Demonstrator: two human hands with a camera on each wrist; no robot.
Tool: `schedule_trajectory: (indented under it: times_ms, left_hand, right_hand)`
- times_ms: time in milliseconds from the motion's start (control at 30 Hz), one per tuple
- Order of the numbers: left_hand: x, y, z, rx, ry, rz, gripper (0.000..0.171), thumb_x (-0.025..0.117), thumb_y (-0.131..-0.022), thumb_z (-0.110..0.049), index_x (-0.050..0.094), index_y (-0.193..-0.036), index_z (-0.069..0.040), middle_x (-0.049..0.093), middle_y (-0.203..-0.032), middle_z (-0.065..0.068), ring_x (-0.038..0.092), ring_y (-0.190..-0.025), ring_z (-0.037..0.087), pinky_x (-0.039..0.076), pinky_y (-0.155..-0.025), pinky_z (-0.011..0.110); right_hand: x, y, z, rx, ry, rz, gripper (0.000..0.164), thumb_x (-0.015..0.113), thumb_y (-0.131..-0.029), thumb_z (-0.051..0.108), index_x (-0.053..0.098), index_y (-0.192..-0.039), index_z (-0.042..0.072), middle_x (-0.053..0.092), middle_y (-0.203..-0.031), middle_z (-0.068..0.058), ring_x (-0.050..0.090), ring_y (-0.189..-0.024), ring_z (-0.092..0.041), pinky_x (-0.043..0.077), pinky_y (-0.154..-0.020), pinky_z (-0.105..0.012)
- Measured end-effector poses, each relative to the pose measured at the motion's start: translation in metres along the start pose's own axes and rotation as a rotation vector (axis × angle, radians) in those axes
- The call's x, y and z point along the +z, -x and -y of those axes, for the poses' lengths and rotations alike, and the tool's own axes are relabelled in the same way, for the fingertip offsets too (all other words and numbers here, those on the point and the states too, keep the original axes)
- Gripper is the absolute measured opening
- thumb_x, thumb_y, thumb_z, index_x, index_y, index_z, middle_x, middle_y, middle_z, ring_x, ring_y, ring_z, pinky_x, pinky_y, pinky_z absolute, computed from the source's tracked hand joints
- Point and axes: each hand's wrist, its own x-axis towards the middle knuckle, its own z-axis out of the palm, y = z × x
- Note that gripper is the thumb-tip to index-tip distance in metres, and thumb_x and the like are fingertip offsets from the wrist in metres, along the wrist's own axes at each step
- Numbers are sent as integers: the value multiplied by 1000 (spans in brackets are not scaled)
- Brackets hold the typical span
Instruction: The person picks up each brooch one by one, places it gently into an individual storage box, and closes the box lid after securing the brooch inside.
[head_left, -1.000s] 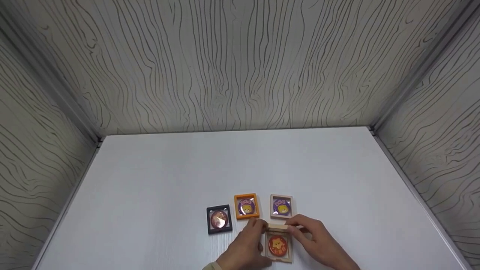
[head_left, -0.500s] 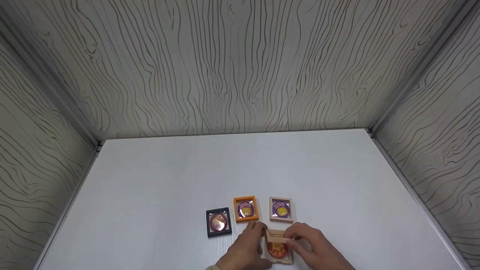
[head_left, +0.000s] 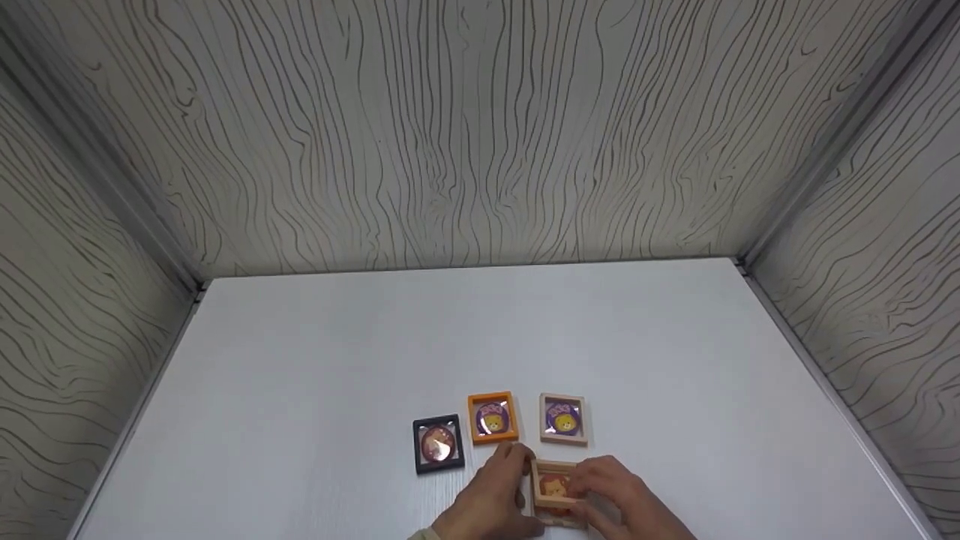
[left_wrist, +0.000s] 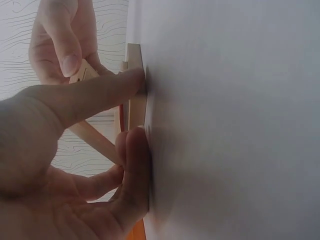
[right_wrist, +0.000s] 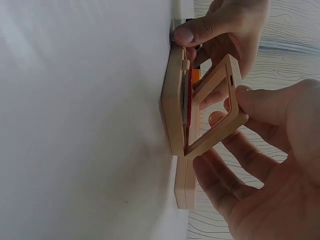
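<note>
A small beige display case stands hinged partway open on the white table, its base point(right_wrist: 172, 100) down and its clear-windowed lid point(right_wrist: 214, 141) tilted up. Inside lies a round red badge point(head_left: 553, 486) with a yellow star figure, seen through the lid's window in the head view. My left hand point(head_left: 489, 495) grips the base, with the thumb at the near end and fingers at the far end on its left side. My right hand point(head_left: 628, 501) pinches the lid's free edge from the right, thumb on the outer corner.
Beyond the hands sit three closed cases with round badges: a black one point(head_left: 417, 450) at left, an orange one point(head_left: 493, 438) and another beige one point(head_left: 564, 440). The white tabletop point(head_left: 337, 345) reaches back to wood-grain-patterned panels point(head_left: 465, 135) on three sides.
The lid has swung down toward me, from nearly upright to slanting over the badge. My right hand has come nearer with it; my left hand stays in place.
</note>
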Motion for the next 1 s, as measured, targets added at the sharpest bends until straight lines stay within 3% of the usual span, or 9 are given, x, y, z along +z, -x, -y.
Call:
schedule_trajectory:
  times_ms: [233, 433, 533, 767, 1000]
  left_hand:
    - [-1, 1, 0, -2, -10, 5, 68, 94, -64, -13, 54, -117, -28, 47, -99, -10, 52, -78, 9, 48, -60, 25]
    - [0, 2, 2, 78, -51, 4, 65, 93, -63, -17, 55, -116, -24, 47, -99, -10, 51, -76, 6, 48, -59, 22]
    - [-1, 3, 2, 88, -45, 19, 66, 93, -63, -19, 56, -117, -24, 47, -100, -9, 51, -77, 6, 48, -59, 22]
    - [-2, 2, 1, 31, -41, 33, 68, 94, -63, -26, 57, -119, -27, 47, -100, -10, 52, -79, 8, 49, -61, 23]
    - [-1, 0, 2, 42, -47, 25, 68, 94, -64, -23, 57, -120, -26, 48, -102, -10, 52, -80, 7, 49, -62, 24]
  right_hand:
    - [10, 1, -5, -186, 92, -90, 13, 70, -95, 21, 68, -102, 31, 61, -111, 11, 54, -108, -9, 51, -91, -29]
    - [17, 4, -13, -265, 173, -131, 15, 75, -90, 18, 69, -98, 29, 62, -109, 12, 52, -108, -9, 50, -91, -30]
    - [18, 4, -14, -273, 179, -135, 14, 75, -90, 16, 69, -96, 27, 62, -110, 11, 52, -108, -10, 50, -91, -30]
    - [18, 6, -11, -200, 150, -106, 11, 74, -92, 21, 70, -96, 30, 61, -110, 13, 50, -109, -8, 48, -92, -30]
    - [19, 7, -11, -169, 161, -92, 10, 75, -90, 23, 72, -95, 31, 59, -111, 13, 48, -110, -8, 49, -89, -31]
